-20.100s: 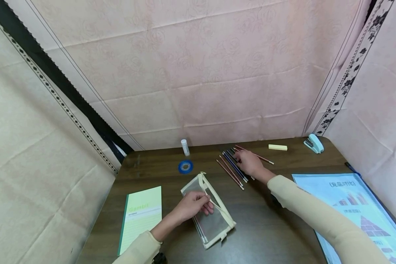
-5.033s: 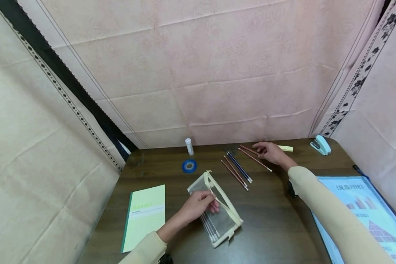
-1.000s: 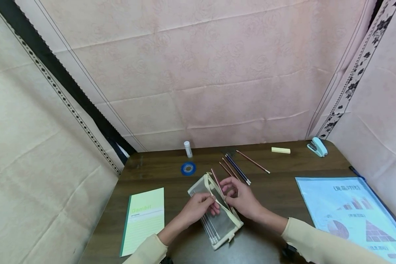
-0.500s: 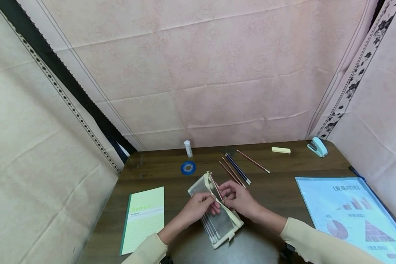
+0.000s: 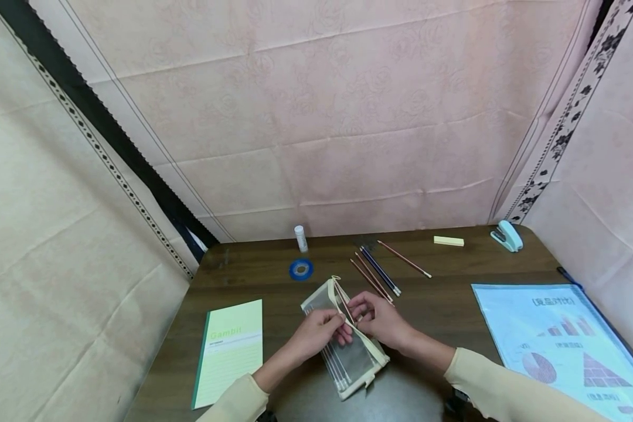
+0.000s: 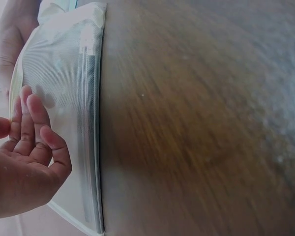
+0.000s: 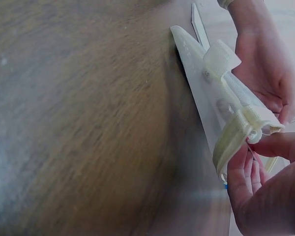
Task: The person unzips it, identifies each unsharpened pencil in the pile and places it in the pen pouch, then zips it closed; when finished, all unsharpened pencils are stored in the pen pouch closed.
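Observation:
A mesh pencil case [image 5: 356, 358] with cream zipper edging lies slanted in the middle of the table, its top unzipped. My left hand [image 5: 320, 329] pinches one edge of the opening between thumb and forefinger, other fingers loosely bent against the mesh. At the opening's other side, my right hand [image 5: 382, 321] holds a reddish pencil [image 5: 343, 301] that lies lengthwise in the mouth; the fingers partly hide it. Through the mesh, several pencils [image 6: 87, 123] show along the case's lower side. Beyond the right hand lie two dark blue pencils [image 5: 380, 269] and reddish pencils [image 5: 368, 273].
A lone reddish pencil [image 5: 404, 258] lies farther back. Around stand or lie a glue stick [image 5: 300, 239], blue tape roll [image 5: 300, 269], green notebook [image 5: 229, 354], pale yellow block [image 5: 448, 241], light blue stapler [image 5: 507, 236] and blue chart folder [image 5: 564, 340].
Since five seconds ago, my right hand has brought a reddish pencil from the back to the case and lowered it into the mouth. Over twenty seconds, more pencils have come inside; the left hand kept its pinch.

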Available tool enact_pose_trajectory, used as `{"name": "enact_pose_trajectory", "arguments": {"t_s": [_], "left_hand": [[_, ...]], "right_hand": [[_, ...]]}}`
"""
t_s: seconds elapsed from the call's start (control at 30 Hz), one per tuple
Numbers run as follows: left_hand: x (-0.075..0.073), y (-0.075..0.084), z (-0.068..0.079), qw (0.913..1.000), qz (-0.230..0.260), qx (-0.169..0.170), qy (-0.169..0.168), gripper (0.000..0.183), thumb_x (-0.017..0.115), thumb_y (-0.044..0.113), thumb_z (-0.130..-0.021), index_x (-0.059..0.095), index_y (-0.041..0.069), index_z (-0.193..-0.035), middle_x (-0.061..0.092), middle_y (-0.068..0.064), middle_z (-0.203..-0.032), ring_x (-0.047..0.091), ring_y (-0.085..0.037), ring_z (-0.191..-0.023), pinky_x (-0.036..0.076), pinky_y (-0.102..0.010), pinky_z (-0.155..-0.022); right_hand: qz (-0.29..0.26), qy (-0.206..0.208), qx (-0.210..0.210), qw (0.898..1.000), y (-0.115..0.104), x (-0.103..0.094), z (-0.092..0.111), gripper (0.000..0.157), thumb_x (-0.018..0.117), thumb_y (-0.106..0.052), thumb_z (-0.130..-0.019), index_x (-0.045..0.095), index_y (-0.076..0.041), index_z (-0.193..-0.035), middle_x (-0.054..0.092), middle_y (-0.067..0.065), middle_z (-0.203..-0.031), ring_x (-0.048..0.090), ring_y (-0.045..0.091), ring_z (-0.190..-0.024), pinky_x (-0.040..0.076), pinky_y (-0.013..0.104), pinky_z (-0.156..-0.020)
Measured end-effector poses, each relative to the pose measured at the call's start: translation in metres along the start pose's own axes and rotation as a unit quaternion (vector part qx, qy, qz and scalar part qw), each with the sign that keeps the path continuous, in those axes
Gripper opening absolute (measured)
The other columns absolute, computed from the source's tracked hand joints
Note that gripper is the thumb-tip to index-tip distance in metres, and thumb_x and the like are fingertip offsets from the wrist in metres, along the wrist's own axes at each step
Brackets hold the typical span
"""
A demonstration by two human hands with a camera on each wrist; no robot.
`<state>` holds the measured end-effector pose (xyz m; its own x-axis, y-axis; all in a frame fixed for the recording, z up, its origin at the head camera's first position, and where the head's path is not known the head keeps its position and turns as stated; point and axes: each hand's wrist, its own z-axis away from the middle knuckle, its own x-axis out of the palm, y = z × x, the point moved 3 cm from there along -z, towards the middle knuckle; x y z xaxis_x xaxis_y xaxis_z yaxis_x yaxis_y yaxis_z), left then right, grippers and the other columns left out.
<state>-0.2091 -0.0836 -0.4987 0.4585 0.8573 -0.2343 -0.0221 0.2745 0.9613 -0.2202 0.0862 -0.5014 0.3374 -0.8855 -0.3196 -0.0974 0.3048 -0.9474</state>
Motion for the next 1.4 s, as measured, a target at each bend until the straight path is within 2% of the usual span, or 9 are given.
{"name": "enact_pose_trajectory", "arguments": {"t_s": [0.27,0.5,0.67,0.83,1.0,1.2,1.3,1.4], "left_hand": [[0.001,0.001,0.001,1.0,0.0,0.003,0.002,0.033,0.049,0.023,-0.099,0.069,0.0,-0.087,0.073,-0.019,-0.084,0.068,-0.019,-0.071,0.058,-0.038,-0.071],[0.001,-0.003,-0.001,1.0,0.0,-0.003,0.003,0.033,0.048,0.023,-0.1,0.07,0.002,-0.086,0.073,-0.011,-0.08,0.068,-0.016,-0.07,0.058,-0.032,-0.068],[0.001,-0.004,-0.002,1.0,0.003,-0.005,0.002,0.034,0.048,0.025,-0.1,0.07,0.003,-0.086,0.073,-0.008,-0.079,0.068,-0.015,-0.07,0.058,-0.03,-0.068],[0.0,-0.003,-0.002,1.0,0.004,-0.005,0.001,0.035,0.048,0.026,-0.1,0.069,0.003,-0.086,0.073,-0.008,-0.079,0.068,-0.015,-0.07,0.058,-0.03,-0.068],[0.0,-0.002,-0.002,1.0,0.001,-0.008,0.003,0.034,0.047,0.025,-0.1,0.07,0.004,-0.087,0.074,-0.009,-0.08,0.068,-0.016,-0.07,0.058,-0.031,-0.068],[0.001,0.0,-0.002,1.0,0.002,-0.007,0.003,0.034,0.046,0.023,-0.101,0.07,0.003,-0.088,0.074,-0.009,-0.08,0.068,-0.017,-0.07,0.058,-0.035,-0.07],[0.0,0.0,-0.002,1.0,0.0,-0.009,0.003,0.034,0.046,0.024,-0.101,0.07,0.004,-0.088,0.074,-0.008,-0.08,0.068,-0.017,-0.07,0.058,-0.036,-0.07],[0.0,-0.001,-0.002,0.9999,-0.005,-0.01,0.002,0.034,0.047,0.026,-0.101,0.07,0.005,-0.088,0.074,-0.008,-0.08,0.069,-0.017,-0.071,0.059,-0.036,-0.071]], "right_hand": [[0.002,0.018,-0.007,1.0,0.002,0.0,-0.001,0.035,0.068,0.002,-0.078,0.061,-0.007,-0.111,0.066,0.013,-0.097,0.06,0.018,-0.074,0.05,0.023,-0.059],[-0.011,0.033,-0.001,0.999,0.004,-0.003,-0.001,0.032,0.072,-0.006,-0.081,0.061,-0.007,-0.11,0.066,0.014,-0.098,0.06,0.017,-0.071,0.052,0.034,-0.051],[0.0,0.051,-0.019,0.999,0.004,-0.008,-0.006,0.028,0.071,-0.006,-0.083,0.061,-0.007,-0.109,0.066,0.014,-0.096,0.06,0.018,-0.068,0.053,0.038,-0.049],[0.023,0.06,-0.036,0.997,0.002,-0.014,-0.016,0.022,0.068,-0.008,-0.086,0.062,-0.009,-0.107,0.066,0.01,-0.092,0.062,0.021,-0.068,0.054,0.034,-0.05],[0.042,0.071,-0.044,0.996,0.001,-0.019,-0.032,0.019,0.066,-0.016,-0.09,0.063,-0.011,-0.108,0.065,0.005,-0.084,0.063,0.03,-0.066,0.054,0.038,-0.049],[0.058,0.072,-0.023,0.995,0.003,-0.022,-0.055,0.021,0.063,-0.022,-0.093,0.065,-0.013,-0.112,0.069,0.004,-0.088,0.063,0.026,-0.061,0.054,0.037,-0.051],[0.048,0.069,-0.006,0.996,0.006,-0.021,-0.066,0.02,0.058,-0.02,-0.095,0.066,-0.013,-0.113,0.071,0.006,-0.091,0.065,0.021,-0.066,0.055,0.033,-0.054],[0.02,0.065,0.015,0.998,0.008,-0.019,-0.074,0.02,0.054,-0.018,-0.098,0.067,-0.012,-0.112,0.072,0.008,-0.094,0.067,0.018,-0.078,0.058,0.032,-0.059]]}}
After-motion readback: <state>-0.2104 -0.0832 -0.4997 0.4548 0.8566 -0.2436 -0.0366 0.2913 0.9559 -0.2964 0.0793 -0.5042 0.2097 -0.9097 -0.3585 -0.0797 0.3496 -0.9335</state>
